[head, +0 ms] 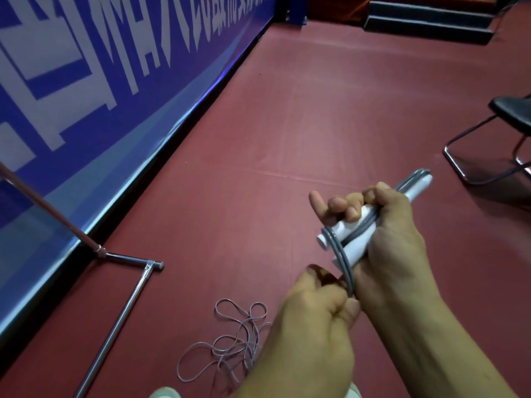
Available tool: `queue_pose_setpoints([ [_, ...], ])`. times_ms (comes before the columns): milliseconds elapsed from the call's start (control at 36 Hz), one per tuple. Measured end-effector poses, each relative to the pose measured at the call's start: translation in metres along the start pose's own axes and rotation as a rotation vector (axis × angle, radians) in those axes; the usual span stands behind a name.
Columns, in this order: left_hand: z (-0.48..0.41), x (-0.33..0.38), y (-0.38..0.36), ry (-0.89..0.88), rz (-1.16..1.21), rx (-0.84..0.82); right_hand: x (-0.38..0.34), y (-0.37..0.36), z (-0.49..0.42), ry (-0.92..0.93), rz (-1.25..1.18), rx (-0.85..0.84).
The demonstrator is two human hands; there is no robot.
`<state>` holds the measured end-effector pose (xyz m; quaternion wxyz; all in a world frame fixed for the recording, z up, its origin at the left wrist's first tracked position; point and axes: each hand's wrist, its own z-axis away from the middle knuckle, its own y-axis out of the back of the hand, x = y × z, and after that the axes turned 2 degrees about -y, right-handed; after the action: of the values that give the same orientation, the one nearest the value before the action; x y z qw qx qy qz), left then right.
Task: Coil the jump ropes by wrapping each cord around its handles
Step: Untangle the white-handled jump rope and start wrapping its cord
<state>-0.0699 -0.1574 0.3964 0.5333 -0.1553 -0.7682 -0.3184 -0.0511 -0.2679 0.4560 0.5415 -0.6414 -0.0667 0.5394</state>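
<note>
Right hand [393, 234] grips the two white handles [344, 226], bundled side by side and tilted up and away from me. Its fingers curl over them, with the index finger sticking out straight. Grey cord [343, 261] runs lengthwise along the handles, loops over their far end and crosses their near end. From there it drops to the left hand [319, 326], just below the right. Left hand is a closed fist pinching the cord between thumb and forefinger, and I see the cord taut between the two hands. Below and left of the left hand, the loose cord [227, 343] lies in tangled loops on the red floor [287, 139]. Further left of the hands is a chrome stand base [120, 320] with a reddish pole rising from it. Beyond that, a blue banner [86, 81] with white lettering runs along the floor edge. Right of the right hand is a black chair [511, 110] on a metal frame. Far ahead are dark steps [425, 21].
</note>
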Motion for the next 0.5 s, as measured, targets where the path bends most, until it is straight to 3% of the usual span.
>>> queue_pose_setpoints([
  [278,-0.014,0.001,0.030,0.110,0.024,-0.145,0.000,-0.002,0.004,-0.220,-0.038,0.053],
  [389,-0.014,-0.004,0.029,-0.068,-0.188,0.004,0.003,0.003,0.007,-0.214,0.078,0.035],
  [500,-0.015,-0.009,0.026,-0.129,-0.324,0.024,0.002,0.004,0.008,-0.258,0.152,0.027],
])
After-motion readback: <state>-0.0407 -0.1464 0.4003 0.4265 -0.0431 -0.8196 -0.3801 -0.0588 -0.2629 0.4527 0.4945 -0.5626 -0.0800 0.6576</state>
